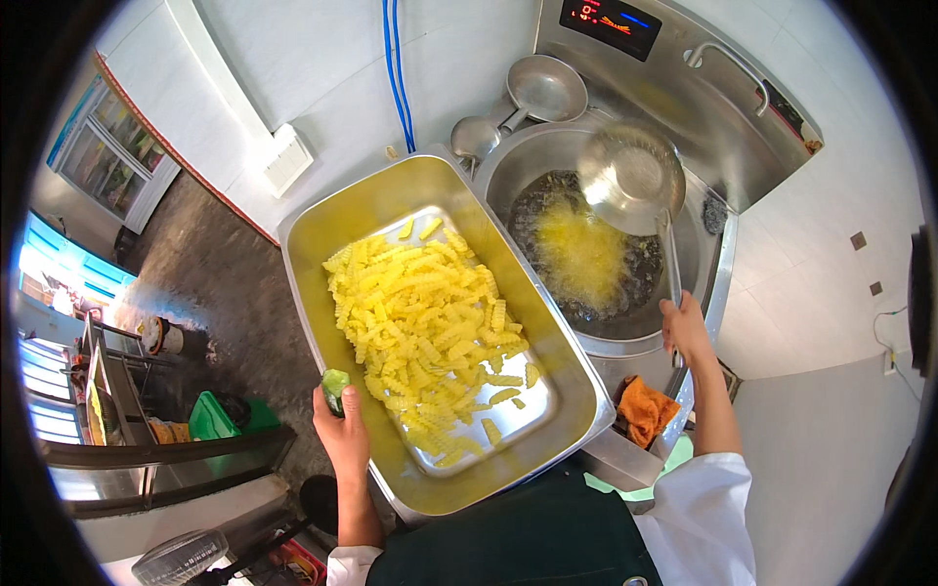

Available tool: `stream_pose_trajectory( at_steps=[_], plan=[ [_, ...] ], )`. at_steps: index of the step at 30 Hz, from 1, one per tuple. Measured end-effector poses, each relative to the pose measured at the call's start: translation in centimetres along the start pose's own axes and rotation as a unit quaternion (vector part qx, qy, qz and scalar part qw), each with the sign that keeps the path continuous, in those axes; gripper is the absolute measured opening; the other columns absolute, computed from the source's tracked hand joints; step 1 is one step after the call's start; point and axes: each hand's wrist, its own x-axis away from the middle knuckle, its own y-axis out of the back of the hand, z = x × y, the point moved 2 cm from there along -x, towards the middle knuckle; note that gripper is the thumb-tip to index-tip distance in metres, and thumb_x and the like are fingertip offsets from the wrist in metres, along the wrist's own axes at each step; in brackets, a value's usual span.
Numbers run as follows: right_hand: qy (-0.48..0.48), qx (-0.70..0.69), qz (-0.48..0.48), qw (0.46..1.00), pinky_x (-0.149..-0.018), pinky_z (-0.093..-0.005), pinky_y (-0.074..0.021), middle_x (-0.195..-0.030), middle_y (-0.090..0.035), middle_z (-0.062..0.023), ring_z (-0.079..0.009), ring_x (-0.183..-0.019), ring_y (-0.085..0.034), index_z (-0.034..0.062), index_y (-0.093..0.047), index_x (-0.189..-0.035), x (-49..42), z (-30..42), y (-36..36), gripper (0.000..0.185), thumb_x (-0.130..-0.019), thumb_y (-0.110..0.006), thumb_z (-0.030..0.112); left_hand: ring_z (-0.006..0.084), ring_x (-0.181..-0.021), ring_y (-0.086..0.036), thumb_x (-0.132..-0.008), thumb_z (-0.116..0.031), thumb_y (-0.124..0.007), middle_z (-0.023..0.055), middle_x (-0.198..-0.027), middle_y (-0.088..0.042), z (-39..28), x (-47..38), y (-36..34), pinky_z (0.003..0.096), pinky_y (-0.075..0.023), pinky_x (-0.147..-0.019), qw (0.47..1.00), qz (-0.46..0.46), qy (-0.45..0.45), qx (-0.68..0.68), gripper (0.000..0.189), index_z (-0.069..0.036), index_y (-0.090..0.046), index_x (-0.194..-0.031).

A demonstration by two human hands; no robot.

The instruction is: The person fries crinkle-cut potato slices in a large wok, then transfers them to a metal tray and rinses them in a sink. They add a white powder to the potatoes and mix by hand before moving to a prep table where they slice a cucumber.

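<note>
In my left hand (341, 432) is a green piece (335, 388), perhaps of vegetable, at the left rim of a deep steel pan (546, 286). Yellow crinkle-cut potato pieces (418, 308) lie heaped on the pan's bottom, with a few loose near its lower right. My right hand (687, 328) grips the handle of a round metal strainer ladle (632, 176), whose bowl is over the upper right of a big wok (506, 157). Below the bowl, a yellow bubbling patch (582, 256) shows in the wok's dark oil; what lies under the foam cannot be told.
A steel pan with a handle (547, 88) and a ladle (475, 138) rest behind the wok. A curved faucet (733, 62) and a lit display (610, 26) are on the steel backsplash. An orange cloth (646, 412) lies near the front edge, and a black scouring pad (714, 214) at the right.
</note>
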Motion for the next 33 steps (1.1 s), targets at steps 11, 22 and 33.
stream_pose_trajectory(
  at_steps=[11, 22, 33],
  plan=[
    [-0.072, 0.23, -0.056, 0.969, -0.041, -0.0442, -0.0492, -0.065, -0.06, -0.0254, -0.0337, -0.049, -0.063, -0.0132, -0.047, -0.1, -13.8, -10.0, 4.0, 0.024, -0.09, -0.053, 0.008, 0.0128, -0.079, -0.05, -0.098, -0.022, -0.06, 0.0055, -0.087, -0.059, 0.1, 0.1, 0.0, 0.03, -0.0449, -0.071, 1.0, -0.018, 0.006, -0.022, 0.027, 0.004, -0.057, -0.107],
    [-0.326, -0.161, 0.279, 0.889, -0.034, -0.0232, -0.0234, -0.05, -0.034, 0.0039, -0.0053, -0.037, -0.031, 0.0133, -0.035, -0.061, -11.6, -9.3, -3.2, 0.035, -0.088, -0.055, 0.006, 0.0128, -0.079, -0.051, -0.097, -0.022, -0.061, 0.0055, -0.087, -0.06, 0.1, 0.2, 0.0, 0.0301, -0.045, -0.071, 0.999, -0.021, 0.044, -0.011, 0.028, 0.004, -0.057, -0.107],
    [-0.384, -0.457, 0.411, 0.689, -0.028, -0.0194, -0.03, -0.051, -0.038, 0.0052, -0.0034, -0.034, -0.032, 0.0133, -0.039, -0.062, -10.8, -7.7, -9.6, 0.036, -0.097, -0.049, 0.011, 0.0147, -0.077, -0.049, -0.096, -0.023, -0.063, 0.0057, -0.083, -0.056, 0.0, 0.2, 0.2, 0.0308, -0.0433, -0.07, 0.998, -0.016, 0.024, -0.058, 0.027, 0.002, -0.057, -0.103]
  ],
)
